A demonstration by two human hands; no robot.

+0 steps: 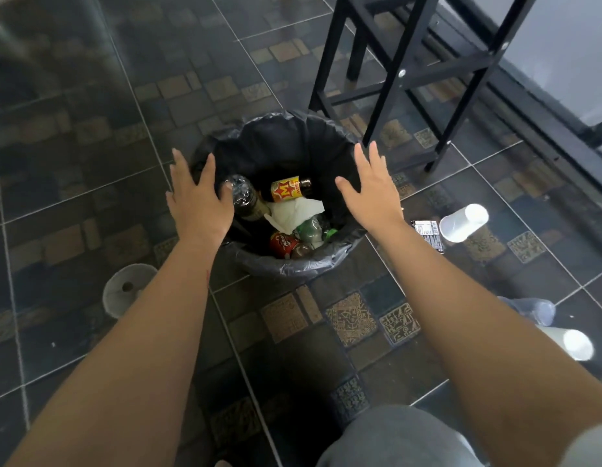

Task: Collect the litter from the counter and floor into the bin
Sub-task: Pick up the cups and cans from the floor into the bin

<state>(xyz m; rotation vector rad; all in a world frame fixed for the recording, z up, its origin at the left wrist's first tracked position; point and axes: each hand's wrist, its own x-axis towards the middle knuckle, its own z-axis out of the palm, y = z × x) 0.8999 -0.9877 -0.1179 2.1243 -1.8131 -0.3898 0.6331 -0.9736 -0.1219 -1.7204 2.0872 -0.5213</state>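
— Over the bin (286, 264), why are both hands spread?
— I think to take its rim. The left hand (198, 200) and right hand (373, 197) are open and empty. Bottles lie inside; a clear cup (463, 222) and a wrapper (427, 235) lie on the floor (90, 203) beside.

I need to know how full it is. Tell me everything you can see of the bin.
The bin is round, lined with a crinkled black plastic bag folded over its rim, and stands upright on the tiled floor beside a black stool. It looks partly filled with bottles, a can and white tissue. The left hand rests on its rim.
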